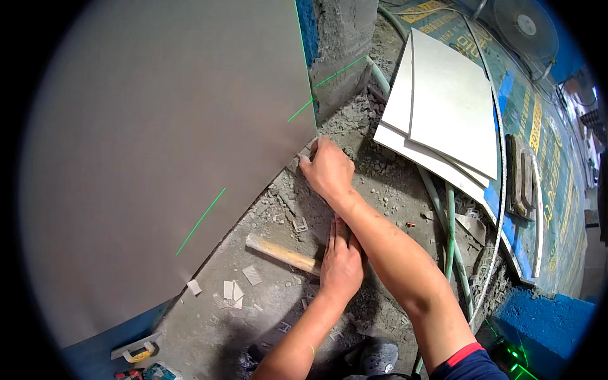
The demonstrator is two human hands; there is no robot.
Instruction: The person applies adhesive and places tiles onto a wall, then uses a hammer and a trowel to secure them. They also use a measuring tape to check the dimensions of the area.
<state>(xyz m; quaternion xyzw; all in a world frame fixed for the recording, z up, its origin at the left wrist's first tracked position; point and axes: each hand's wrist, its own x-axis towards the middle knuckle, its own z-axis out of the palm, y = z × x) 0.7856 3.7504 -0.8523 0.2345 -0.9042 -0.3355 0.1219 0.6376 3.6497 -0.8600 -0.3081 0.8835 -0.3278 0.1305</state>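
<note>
Rubble-strewn floor [380, 190]: right hand [326, 170] pinches a spacer at the big tile [158, 158] corner, best pressed squarely; left hand [342, 263] grips the hammer [282, 253].

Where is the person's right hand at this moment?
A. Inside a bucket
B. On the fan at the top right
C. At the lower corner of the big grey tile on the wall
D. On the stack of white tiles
C: the right hand touches the bottom corner of the large grey tile, while the left hand rests on the wooden hammer handle.
</note>
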